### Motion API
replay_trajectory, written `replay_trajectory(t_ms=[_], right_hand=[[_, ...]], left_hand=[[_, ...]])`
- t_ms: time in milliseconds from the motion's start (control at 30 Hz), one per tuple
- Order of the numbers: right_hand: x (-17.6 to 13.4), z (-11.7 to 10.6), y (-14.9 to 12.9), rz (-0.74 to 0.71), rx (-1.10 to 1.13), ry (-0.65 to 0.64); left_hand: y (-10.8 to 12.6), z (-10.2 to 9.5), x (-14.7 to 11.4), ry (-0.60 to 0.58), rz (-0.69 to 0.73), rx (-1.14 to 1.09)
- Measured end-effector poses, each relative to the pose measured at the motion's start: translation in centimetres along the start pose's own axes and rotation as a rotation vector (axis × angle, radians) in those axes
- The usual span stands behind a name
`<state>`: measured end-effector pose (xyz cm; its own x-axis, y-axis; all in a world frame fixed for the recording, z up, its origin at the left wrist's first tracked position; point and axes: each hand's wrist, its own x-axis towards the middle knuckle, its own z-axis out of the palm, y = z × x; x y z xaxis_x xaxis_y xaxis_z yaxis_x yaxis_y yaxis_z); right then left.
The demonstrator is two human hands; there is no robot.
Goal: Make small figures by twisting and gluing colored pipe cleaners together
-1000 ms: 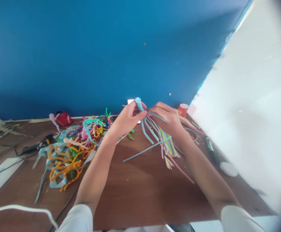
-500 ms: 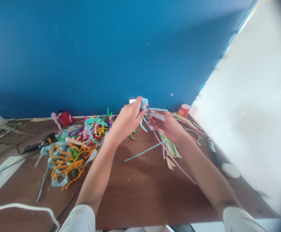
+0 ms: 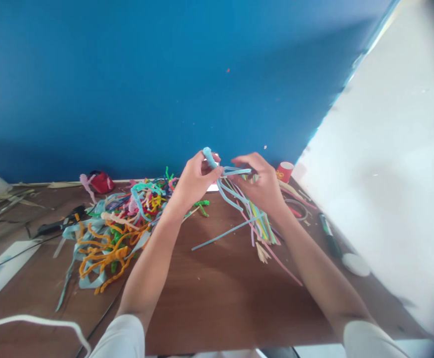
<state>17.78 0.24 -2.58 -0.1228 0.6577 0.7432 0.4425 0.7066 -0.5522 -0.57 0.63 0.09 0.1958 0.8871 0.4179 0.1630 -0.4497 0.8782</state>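
My left hand is closed around a light-blue pipe-cleaner figure, whose thick wound part stands up out of the fingers. From its lower end several loose blue strands spread to the right and down. My right hand is beside these strand ends, its index finger lifted and its thumb apart; whether it touches a strand is hard to make out. Below the right hand lies a bundle of straight pastel strips, partly hidden by it. A single blue strip lies slanted on the table.
At left is a tangled heap of coloured pipe-cleaner pieces, orange ones in front. A phone is partly hidden behind my left hand. A red paper cup, a marker and a white disc sit along the right wall. A white cable crosses the near left.
My left hand has tilted and moved slightly left, showing more of the blue figure's wound part. My right hand's fingers have come off the strands and spread apart.
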Motion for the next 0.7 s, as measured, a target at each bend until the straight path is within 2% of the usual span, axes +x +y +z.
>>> replay_trajectory(t_ms=[100,200,300,433,533,700], right_hand=[[0.0,-0.1,0.4,-0.197,-0.172,-0.022],[0.0,-0.3,0.6,-0.281,-0.284,-0.068],[0.1,-1.0,0.4,-0.305,-0.316,-0.148],[0.2,-1.7,0.0,-0.327,-0.321,-0.241],[0.1,-1.7,-0.2,-0.326,-0.335,-0.208],[-0.2,-1.0,-0.4,-0.232,-0.339,-0.121]], left_hand=[[-0.2,0.3,-0.1,-0.035,0.001,0.023],[-0.4,0.6,-0.2,-0.056,0.024,0.080],[-0.6,0.9,-0.2,-0.069,0.025,0.101],[-0.5,1.0,-0.2,-0.071,-0.047,-0.030],[-0.4,1.0,-0.2,-0.075,-0.078,-0.091],[-0.4,1.1,-0.3,-0.086,0.002,-0.038]])
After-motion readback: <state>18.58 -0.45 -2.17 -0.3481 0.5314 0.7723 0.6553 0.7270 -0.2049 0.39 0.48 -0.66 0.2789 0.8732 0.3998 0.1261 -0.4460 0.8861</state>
